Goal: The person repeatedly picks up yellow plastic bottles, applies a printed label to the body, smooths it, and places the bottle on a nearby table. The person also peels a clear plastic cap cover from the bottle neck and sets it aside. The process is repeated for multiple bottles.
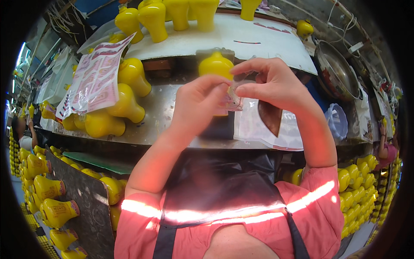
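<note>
In front of me a glossy yellow vase [214,64] sits at the middle of the bench, partly hidden by my hands. A small, crinkled piece of clear printed decal film [233,102] is before it. My left hand [197,101] pinches the film between thumb and fingertips. From the right, my right hand [276,82] curls round the film's other side. Its thumb tip is against the film and the index finger arches above, with a gap between them. Where the film ends among the right fingers is hard to make out.
Yellow vases [126,105] lie on the bench at left, under printed decal sheets [97,77]. More vases [153,21] stand on the white board [276,41] behind. A brown pointed piece [270,117] lies right of my hands, near a metal pan [338,64] and a pale plastic basket [336,121].
</note>
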Demonstrator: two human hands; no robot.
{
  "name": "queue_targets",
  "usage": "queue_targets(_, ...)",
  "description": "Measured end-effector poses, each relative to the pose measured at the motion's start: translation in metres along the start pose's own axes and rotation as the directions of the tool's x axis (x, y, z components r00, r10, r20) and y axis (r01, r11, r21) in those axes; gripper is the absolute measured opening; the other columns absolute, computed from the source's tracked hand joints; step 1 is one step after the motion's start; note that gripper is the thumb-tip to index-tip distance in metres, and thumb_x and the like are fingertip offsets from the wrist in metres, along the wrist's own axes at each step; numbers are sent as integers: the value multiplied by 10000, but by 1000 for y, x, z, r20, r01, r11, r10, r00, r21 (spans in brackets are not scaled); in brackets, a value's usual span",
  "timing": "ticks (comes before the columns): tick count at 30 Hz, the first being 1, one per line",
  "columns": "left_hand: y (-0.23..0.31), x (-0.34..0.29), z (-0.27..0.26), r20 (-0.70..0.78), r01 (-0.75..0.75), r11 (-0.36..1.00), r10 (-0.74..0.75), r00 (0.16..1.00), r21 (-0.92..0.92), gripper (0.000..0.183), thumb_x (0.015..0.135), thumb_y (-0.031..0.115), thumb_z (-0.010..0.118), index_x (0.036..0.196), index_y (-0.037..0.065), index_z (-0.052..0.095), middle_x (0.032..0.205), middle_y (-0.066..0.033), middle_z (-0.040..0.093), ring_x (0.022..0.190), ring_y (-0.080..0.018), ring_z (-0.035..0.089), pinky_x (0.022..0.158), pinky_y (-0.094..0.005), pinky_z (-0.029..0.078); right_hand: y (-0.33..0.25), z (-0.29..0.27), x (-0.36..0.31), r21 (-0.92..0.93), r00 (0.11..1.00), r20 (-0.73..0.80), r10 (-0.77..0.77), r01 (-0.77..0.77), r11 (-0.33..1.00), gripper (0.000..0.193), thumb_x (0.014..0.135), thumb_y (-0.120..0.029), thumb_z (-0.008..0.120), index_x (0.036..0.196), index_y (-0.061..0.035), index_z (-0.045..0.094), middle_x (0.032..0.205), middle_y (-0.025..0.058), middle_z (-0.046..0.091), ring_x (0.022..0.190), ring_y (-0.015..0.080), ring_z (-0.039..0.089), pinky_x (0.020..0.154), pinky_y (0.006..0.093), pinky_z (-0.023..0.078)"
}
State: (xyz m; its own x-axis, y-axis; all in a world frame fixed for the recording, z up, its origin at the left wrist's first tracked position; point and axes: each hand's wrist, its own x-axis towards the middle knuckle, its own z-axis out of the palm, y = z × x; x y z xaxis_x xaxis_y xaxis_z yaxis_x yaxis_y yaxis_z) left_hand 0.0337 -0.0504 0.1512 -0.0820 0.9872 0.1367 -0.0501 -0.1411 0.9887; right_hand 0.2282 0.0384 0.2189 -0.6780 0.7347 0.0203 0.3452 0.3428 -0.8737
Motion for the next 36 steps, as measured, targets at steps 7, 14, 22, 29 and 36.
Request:
queue_targets(7, -29, -20, -11, 60, 194, 978, -199, 978, 78, 285, 993, 146, 661, 1236, -1, 682, 998, -94, 758, 888, -112, 700, 772, -260, 557, 9, 4, -10, -119, 998, -53, -36, 29, 992, 81, 866, -46, 750, 905, 23, 733, 778, -9, 678, 701, 27, 587, 623, 215, 477)
queue_targets(14, -78, 9, -41, -190, -73, 901, 169, 967, 428, 386, 975, 98, 616, 1358, 48, 613, 1231, -80, 686, 1036, -140, 635, 874, -272, 515, 60, 8, 42, -116, 999, -1, -49, 49, 992, 122, 916, -98, 709, 937, 22, 703, 814, 20, 697, 748, 66, 642, 696, 233, 520)
queue_targets(22, -123, 42, -24, -216, -39, 878, 160, 963, 478, 897, 777, 280, 841, 1495, 24, 368, 1441, -217, 458, 1361, -380, 444, 1161, -461, 354, 78, 21, 89, -135, 998, -66, 6, -15, 991, 174, 914, -139, 726, 940, 33, 715, 815, 30, 686, 744, 82, 633, 709, 249, 525)
queue_targets(29, -134, 39, -29, -192, -48, 955, 108, 975, 293, 923, 778, 232, 842, 1522, 23, 337, 1475, -200, 442, 1400, -341, 421, 1174, -455, 343, 89, 24, 113, -136, 968, -245, 46, -81, 987, 221, 868, -195, 768, 980, -16, 707, 846, 23, 677, 728, 72, 612, 680, 232, 506)
queue_targets(36, -146, 38, -35, -132, -92, 985, 112, 985, 144, 939, 830, 279, 814, 1556, 27, 275, 1514, -206, 383, 1416, -349, 399, 1186, -463, 327, 98, 30, 91, -467, 868, -239, -435, 291, 835, 204, 903, -249, 710, 1079, -166, 770, 863, 110, 628, 715, 255, 652, 652, 355, 532)
